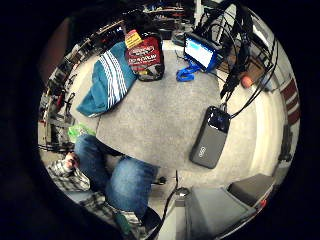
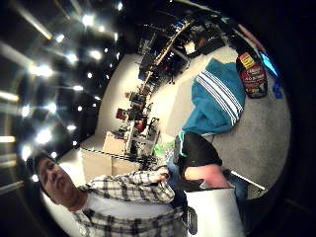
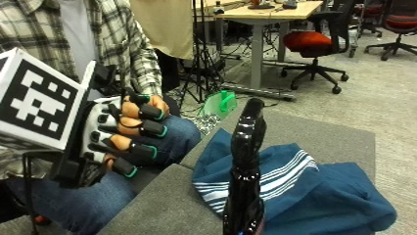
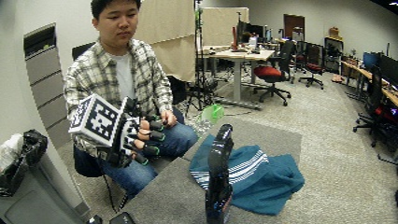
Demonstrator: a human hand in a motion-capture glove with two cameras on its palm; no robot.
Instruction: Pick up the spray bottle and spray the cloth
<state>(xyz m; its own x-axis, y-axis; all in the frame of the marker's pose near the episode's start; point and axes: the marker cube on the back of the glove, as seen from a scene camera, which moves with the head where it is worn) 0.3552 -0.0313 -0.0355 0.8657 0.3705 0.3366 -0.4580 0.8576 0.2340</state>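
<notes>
**Gloved hand raised, bottle not yet touched**

The gloved right hand (image 3: pixel 124 142) hangs in the air above the person's lap, off the near-left edge of the grey worktop (image 3: pixel 166 205), well apart from everything on it. Its fingers (image 3: pixel 140 129) are loosely curled, side by side, and hold nothing; it looks poised for a reach.

The spray bottle (image 3: pixel 244 181) stands upright on the worktop, dark and tall, its trigger head at the top and its red label (image 1: pixel 146 56) facing away from the outside camera. The blue cloth (image 3: pixel 312 191) with white stripes lies crumpled just beside and behind the bottle, its edge touching or nearly touching the base. That closeness should suit the job: once lifted, the bottle needs only a small turn to aim at the fabric.

Farther along the worktop, the little-finger-side palm view shows a grey power bank (image 1: pixel 211 137) with cables and a small lit screen (image 1: pixel 200 51), both clear of the cloth.

Judged from this, 0 of the 2 steps are done: the grasp comes first, most likely round the bottle's neck with 1 finger free for the trigger.
</notes>
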